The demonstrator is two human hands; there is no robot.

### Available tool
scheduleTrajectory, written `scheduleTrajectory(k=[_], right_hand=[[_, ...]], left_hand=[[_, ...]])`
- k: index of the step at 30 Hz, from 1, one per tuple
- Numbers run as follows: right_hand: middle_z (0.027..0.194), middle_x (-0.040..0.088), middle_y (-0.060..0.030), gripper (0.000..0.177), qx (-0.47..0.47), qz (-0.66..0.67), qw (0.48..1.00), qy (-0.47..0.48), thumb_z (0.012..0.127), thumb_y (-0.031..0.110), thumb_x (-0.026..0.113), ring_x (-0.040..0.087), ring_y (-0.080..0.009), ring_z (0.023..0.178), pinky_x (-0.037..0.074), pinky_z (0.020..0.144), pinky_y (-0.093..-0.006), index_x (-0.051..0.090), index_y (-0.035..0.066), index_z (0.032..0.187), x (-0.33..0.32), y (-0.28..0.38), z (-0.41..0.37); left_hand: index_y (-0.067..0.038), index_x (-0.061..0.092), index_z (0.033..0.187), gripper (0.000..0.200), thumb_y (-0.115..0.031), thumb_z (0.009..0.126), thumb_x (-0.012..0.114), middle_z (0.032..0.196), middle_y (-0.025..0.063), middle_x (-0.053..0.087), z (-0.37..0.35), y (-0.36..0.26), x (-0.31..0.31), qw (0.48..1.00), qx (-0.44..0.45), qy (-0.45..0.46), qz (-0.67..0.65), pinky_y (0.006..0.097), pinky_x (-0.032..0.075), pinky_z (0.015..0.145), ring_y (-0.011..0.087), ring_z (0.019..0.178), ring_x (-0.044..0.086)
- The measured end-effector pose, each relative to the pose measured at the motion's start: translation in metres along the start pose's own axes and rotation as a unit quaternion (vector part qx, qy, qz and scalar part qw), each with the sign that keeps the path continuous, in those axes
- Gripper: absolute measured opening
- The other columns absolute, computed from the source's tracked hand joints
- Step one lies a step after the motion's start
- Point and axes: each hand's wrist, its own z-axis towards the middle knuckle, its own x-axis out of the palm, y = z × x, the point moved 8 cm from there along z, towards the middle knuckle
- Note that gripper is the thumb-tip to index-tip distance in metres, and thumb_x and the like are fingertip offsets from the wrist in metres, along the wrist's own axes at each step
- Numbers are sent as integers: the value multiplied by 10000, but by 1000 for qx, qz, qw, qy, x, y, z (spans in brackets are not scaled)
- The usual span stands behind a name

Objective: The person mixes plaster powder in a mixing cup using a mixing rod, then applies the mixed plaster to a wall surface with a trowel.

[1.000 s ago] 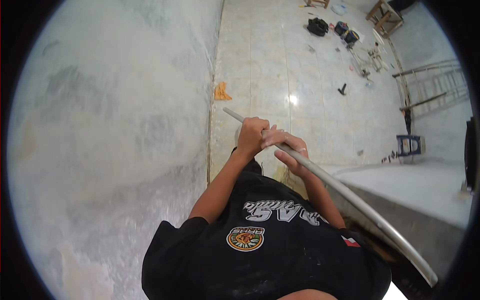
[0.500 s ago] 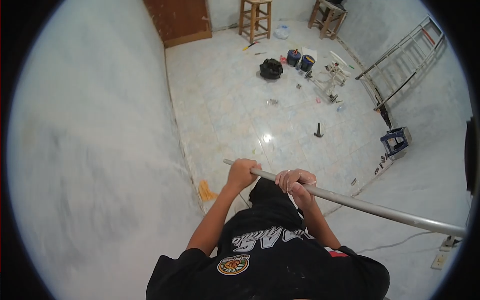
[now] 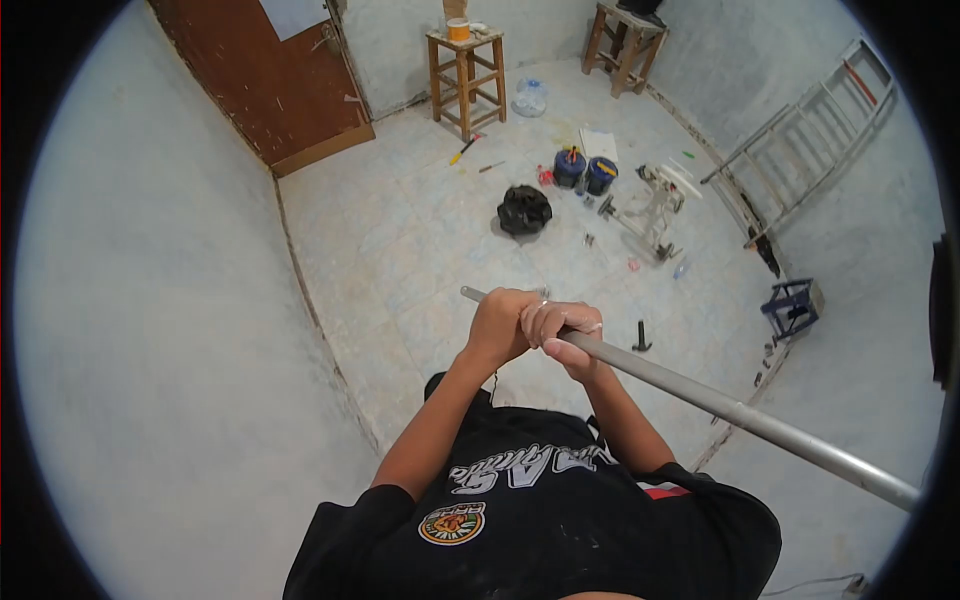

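Note:
A long grey metal pole (image 3: 740, 412) slants across in front of my body, its short end just past my left hand and its other end running off at the lower right. Near the short end, my left hand (image 3: 502, 325) is closed around it. My right hand (image 3: 566, 332) grips the pole right beside the left one, fingers wrapped over it and white smears on the skin. The two hands touch or nearly touch. What the pole's far end carries, if anything, is out of view.
On the tiled floor lie a black bag (image 3: 524, 211), two dark buckets (image 3: 586, 173), a hammer (image 3: 641, 336) and a white metal frame (image 3: 655, 212). A wooden stool (image 3: 467, 80) stands near the brown door (image 3: 290, 85). A ladder (image 3: 810, 150) leans on the right wall.
My right hand has moved along the pole up against my left hand. The view has tilted up, showing more of the door and stool.

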Motion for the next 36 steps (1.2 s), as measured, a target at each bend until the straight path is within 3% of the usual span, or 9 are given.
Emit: scheduleTrajectory(k=[6, 13, 20, 23, 25, 26, 33, 35, 36], right_hand=[[616, 457, -33, 330, 47, 2, 999, -12, 936, 88, 644, 410, -144, 616, 351, 587, -325, 478, 37, 655, -63, -134, 165], [618, 480, -50, 356, 73, 56, 993, -67, 973, 178, 591, 448, -170, 615, 376, 599, -330, 480, 46, 662, -137, -260, 362], [515, 352, -33, 412, 25, 15, 979, -203, 943, 175, 542, 291, -175, 472, 279, 527, -379, 340, 104, 592, -252, -349, 500], [516, 341, -36, 435, -6, -26, 963, -269, 949, 165, 533, 265, -170, 467, 266, 518, -380, 324, 107, 573, -324, -401, 558], [511, 315, -27, 441, -32, -31, 945, -324, 960, 167, 523, 261, -163, 462, 261, 515, -379, 311, 107, 578, -377, -428, 603], [511, 286, -14, 448, -47, -17, 942, -331, 967, 176, 518, 254, -153, 464, 258, 512, -378, 297, 112, 584, -403, -440, 630], [539, 353, -49, 493, -12, 9, 963, -268, 1046, 218, 519, 341, -190, 512, 370, 573, -385, 337, 96, 604, -525, -487, 860], [547, 366, -53, 492, 13, 6, 967, -254, 1056, 232, 515, 351, -191, 519, 381, 585, -392, 347, 96, 614, -542, -509, 918], [543, 332, -25, 450, 22, -17, 968, -248, 1059, 237, 486, 311, -169, 522, 353, 579, -381, 322, 130, 655, -547, -522, 943]], left_hand=[[-60, 645, 715, 180, -191, 747, 765, 705, 214, 651, 139, 159, -65, 995, -94, 21, 24, 465, 502, 582, 432, 676, 641], [-93, 736, 853, 160, -199, 743, 785, 753, 205, 692, 322, 299, -134, 991, -62, 111, 39, 467, 536, 624, 443, 746, 676], [-46, 681, 816, 172, -136, 715, 786, 731, 197, 680, 505, 416, -139, 984, -19, 177, -11, 460, 525, 628, 429, 725, 672], [-52, 690, 973, 323, -154, 707, 843, 940, 181, 715, 586, 488, -129, 963, 7, 256, -79, 431, 542, 788, 376, 933, 695], [-51, 628, 1233, 630, -217, 693, 906, 1224, 170, 639, 645, 518, -153, 976, 55, 173, -116, 429, 482, 1002, 355, 1200, 597], [-56, 524, 1415, 895, -305, 668, 950, 1400, 169, 534, 669, 551, -157, 978, 55, 192, -58, 454, 378, 1148, 370, 1351, 475], [-79, 513, 1450, 938, -405, 677, 935, 1458, 186, 507, 871, 697, -223, 994, -27, 106, 20, 529, 297, 1205, 384, 1403, 417], [-95, 507, 1460, 915, -385, 699, 921, 1499, 185, 477, 933, 687, -236, 980, 82, 91, 157, 541, 257, 1223, 373, 1416, 407], [-89, 630, 1298, 671, -335, 733, 898, 1292, 184, 624, 966, 669, -245, 980, 140, 30, 135, 522, 409, 1098, 370, 1237, 563]])
